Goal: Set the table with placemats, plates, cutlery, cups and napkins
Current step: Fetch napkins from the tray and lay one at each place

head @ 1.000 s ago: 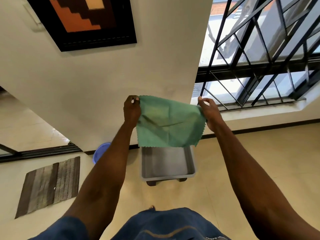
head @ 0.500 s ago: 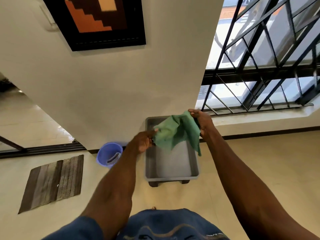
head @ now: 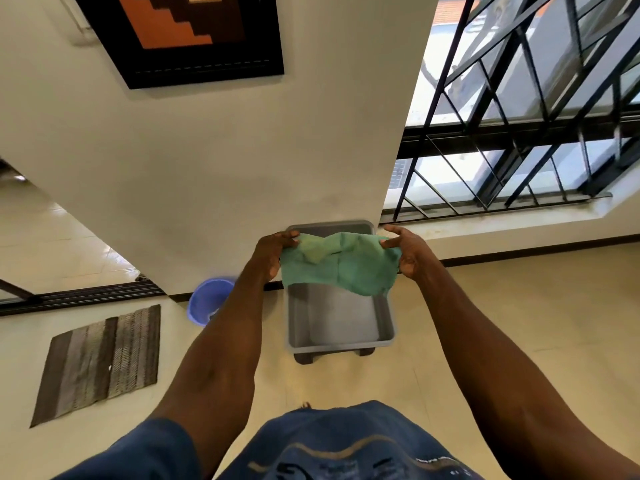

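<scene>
Green napkin (head: 341,268) pinched at both top corners, left hand (head: 273,249) and right hand (head: 403,252) fingers holding it slack right above the grey tub (head: 341,337), probably for folding.

We see a green cloth napkin (head: 337,265), crumpled and sagging, stretched in the air above a grey tray (head: 386,318).

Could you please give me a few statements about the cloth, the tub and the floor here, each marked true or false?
1. Both hands, left hand and right hand, hold the green cloth. True.
2. The cloth lies flat in the grey tub. False: it is held above the tub.
3. A blue bucket stands left of the tub. True.
4. The striped mat is under the tub. False: it lies apart, far left.
</scene>
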Available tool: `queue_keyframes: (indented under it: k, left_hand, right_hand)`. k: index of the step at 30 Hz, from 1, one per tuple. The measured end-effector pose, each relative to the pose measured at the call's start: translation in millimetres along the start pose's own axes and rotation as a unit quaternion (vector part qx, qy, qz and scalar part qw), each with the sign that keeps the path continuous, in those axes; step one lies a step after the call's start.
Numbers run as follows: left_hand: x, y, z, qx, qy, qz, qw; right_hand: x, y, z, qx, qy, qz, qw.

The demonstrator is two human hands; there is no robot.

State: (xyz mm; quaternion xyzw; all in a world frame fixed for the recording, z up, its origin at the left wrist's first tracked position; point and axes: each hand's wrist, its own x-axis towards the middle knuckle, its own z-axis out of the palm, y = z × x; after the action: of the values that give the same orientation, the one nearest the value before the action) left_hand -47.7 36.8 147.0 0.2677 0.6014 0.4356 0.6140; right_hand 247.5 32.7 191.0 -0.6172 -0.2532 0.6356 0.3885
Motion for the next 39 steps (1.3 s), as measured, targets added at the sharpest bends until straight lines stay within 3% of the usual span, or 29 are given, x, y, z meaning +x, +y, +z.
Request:
queue_keyframes:
  k: [6, 15, 19, 21, 25, 28, 30, 32, 35, 39]
  left_hand:
    - [-4.1, 3.5, -8.9, -0.033, 0.018, -0.012, 0.999]
    - [-6.1, 9.7, -16.2, -0.006, 0.002, -0.028, 1.000]
    - [-10.9, 23.0, -15.2, 0.027, -0.038, -0.045, 0.998]
    - [-10.4, 36.9, -12.6, 0.003, -0.055, -0.003, 0.998]
    - [-16.7, 78.8, -0.3, -0.029, 0.006, 0.157, 0.987]
    - [-22.6, 98.7, 8.6, -0.040, 0.009, 0.232, 0.972]
    - [-27.3, 101.4, 13.3, -0.052, 0.027, 0.239, 0.969]
    - [-28.4, 98.7, 15.3, -0.065, 0.043, 0.199, 0.977]
    - [-26.6, 91.9, 9.9, -0.025, 0.059, 0.074, 0.995]
    - [-23.0, 82.6, -4.7, 0.000, 0.010, -0.082, 0.997]
  right_hand:
    - [4.4, -3.3, -11.6, -0.019, -0.037, -0.035, 0.999]
    - [4.7, 6.2, -14.8, -0.037, 0.029, -0.001, 0.999]
    - [2.3, -2.8, -9.0, -0.052, -0.011, 0.006, 0.999]
    - [3.8, -16.6, -5.6, -0.045, -0.011, -0.054, 0.997]
    - [1.6, -50.0, -2.0, 0.010, 0.020, -0.208, 0.978]
    - [-1.6, -64.7, 2.5, 0.062, 0.002, -0.240, 0.969]
    - [-3.9, -67.9, 5.0, 0.088, -0.006, -0.227, 0.970]
    - [-0.7, -65.6, 3.8, 0.105, -0.002, -0.195, 0.975]
    - [8.3, -57.5, 1.6, 0.059, 0.007, -0.085, 0.995]
    - [12.0, -44.7, -5.0, -0.029, -0.019, 0.066, 0.997]
